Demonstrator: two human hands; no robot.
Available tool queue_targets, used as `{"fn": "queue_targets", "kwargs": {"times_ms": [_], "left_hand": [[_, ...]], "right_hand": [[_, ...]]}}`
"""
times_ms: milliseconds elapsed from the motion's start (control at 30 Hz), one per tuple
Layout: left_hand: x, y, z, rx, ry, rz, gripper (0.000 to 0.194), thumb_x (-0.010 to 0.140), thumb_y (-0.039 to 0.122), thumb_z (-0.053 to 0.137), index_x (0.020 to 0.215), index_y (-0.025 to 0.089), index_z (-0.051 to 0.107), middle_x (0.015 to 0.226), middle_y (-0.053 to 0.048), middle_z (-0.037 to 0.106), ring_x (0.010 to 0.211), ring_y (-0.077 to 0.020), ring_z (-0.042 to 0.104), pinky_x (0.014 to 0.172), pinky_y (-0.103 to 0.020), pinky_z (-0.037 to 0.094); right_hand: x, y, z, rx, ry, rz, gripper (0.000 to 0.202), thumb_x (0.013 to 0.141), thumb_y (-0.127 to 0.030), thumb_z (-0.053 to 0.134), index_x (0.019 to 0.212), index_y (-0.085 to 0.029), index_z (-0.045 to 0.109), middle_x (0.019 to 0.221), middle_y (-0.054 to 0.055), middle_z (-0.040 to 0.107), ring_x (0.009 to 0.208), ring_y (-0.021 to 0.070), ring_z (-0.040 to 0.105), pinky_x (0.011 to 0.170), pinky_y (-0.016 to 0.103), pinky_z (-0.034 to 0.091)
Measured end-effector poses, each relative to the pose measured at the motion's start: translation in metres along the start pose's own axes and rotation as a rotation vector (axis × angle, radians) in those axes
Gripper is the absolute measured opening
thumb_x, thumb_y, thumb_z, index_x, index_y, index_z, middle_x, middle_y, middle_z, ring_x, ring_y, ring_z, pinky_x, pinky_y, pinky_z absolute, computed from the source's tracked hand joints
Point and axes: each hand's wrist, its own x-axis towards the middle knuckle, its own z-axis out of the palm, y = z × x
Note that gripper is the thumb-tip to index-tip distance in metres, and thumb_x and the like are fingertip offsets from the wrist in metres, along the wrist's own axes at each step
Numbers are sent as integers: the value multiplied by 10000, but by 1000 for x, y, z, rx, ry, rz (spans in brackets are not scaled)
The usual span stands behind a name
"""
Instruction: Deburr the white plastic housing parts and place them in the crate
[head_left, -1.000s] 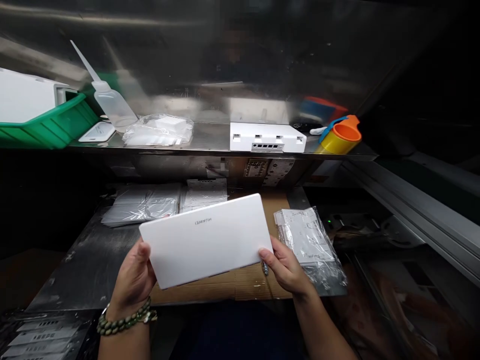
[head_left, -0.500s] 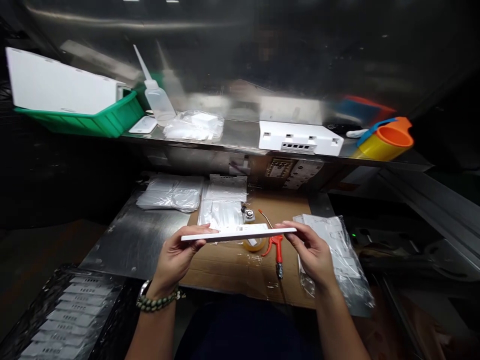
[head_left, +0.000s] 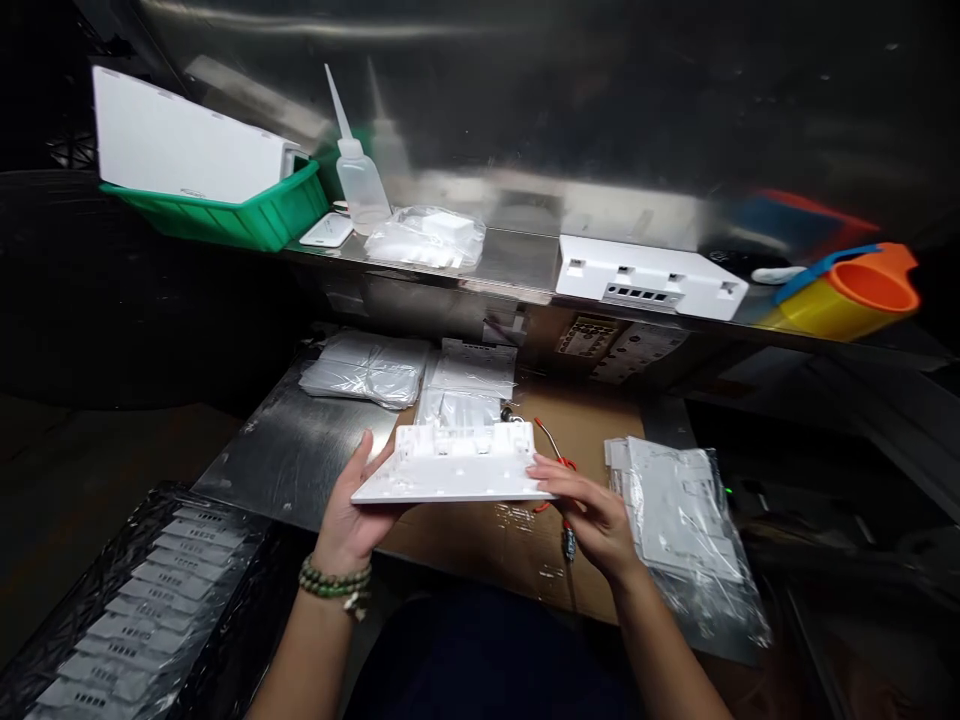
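Plastic housing cover (head_left: pixel 450 482) is hovering over the cardboard sheet (head_left: pixel 472 562); left hand (head_left: pixel 356 515) is holding one end, fingers beneath; right hand (head_left: pixel 594 515), fingers pinching, is gripping the other; slackening could drop it.

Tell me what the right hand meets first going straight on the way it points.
The white cover: the right hand holds its right end and points left across it. Beyond, the left hand at the other end seems next in line, though depth is unclear.
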Motion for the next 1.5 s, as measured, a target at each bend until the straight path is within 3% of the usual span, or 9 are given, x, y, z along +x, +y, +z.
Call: {"fn": "queue_targets", "kwargs": {"times_ms": [67, 133, 267, 400, 500, 633, 833, 1167, 1500], "left_hand": [[8, 1, -15, -90, 40, -169, 480, 987, 135, 503, 1461, 75, 545, 1268, -229, 727, 1175, -357, 711, 1025, -536, 578], [14, 3, -29, -164, 93, -172, 692, 880, -33, 455, 1561, 79, 412, 1212, -215, 756, 1095, -355, 745, 1010, -553, 587], [10, 11, -44, -202, 79, 28, 911, 727, -79, 493, 1597, 165, 380, 1220, -149, 769, 1113, -364, 733, 1041, -582, 561], [-2, 22, -41, -210, 41, 272, 904, 688, -1, 554, 1556, 236, 462, 1271, -97, 756, 1190, -359, 696, 1080, -573, 525], [-9, 27, -38, -228, 56, 315, 821, 715, 68, 555, 1518, 228, 514, 1283, -91, 751, 1247, -365, 662, 1098, -587, 500], [-14, 30, -38, -271, 118, 281, 761, 735, 99, 524, 1491, 192, 542, 1232, -94, 773, 1262, -367, 653, 1104, -614, 482], [-10, 26, -31, -296, 42, 211, 795, 718, 81, 510, 1510, 155, 511, 1188, -112, 786, 1226, -374, 675, 1097, -645, 474], [-10, 36, 1, -302, -83, 145, 806, 722, 129, 515, 1527, 118, 474, 1270, -154, 747, 1256, -418, 646, 1085, -681, 467], [-23, 38, 16, -305, -196, 149, 792, 696, 194, 502, 1485, 122, 508, 1303, -135, 731, 1292, -423, 617, 1092, -664, 468]], "right_hand": [[2, 19, 5, -37, -92, 62, 322, 1002, -153, 588, 1214, -343, 738, 1315, 11, 738, 1356, 243, 612, 1167, 482, 483], [4, 47, 10, -198, -143, 230, 318, 972, -252, 656, 1276, -327, 712, 1379, 28, 702, 1372, 254, 593, 1150, 456, 491], [9, 108, 30, -603, -93, 552, 202, 963, -295, 641, 1093, -216, 773, 1150, 123, 775, 1184, 306, 675, 1043, 479, 523], [4, 141, 55, -707, -89, 593, 169, 945, -321, 691, 866, -176, 721, 1010, 104, 747, 1074, 267, 668, 991, 474, 517], [-6, 144, 58, -728, -108, 583, 205, 965, -381, 673, 970, -177, 700, 1088, 67, 717, 1036, 214, 668, 967, 436, 529], [-10, 141, 41, -745, -84, 571, 282, 1008, -315, 504, 1108, -170, 725, 1211, 139, 713, 1103, 267, 672, 973, 420, 524], [33, 155, 18, -868, -25, 585, 447, 1055, -300, 322, 1330, -65, 584, 1312, 230, 657, 1215, 296, 606, 1035, 424, 469], [63, 154, 20, -1042, -234, 485, 321, 1015, -259, 468, 1176, -138, 718, 1237, 183, 614, 1117, 309, 556, 930, 391, 464], [69, 149, 20, -1041, -188, 447, 229, 938, -274, 581, 967, -169, 783, 1086, 165, 666, 1039, 311, 537, 910, 426, 428]]}}
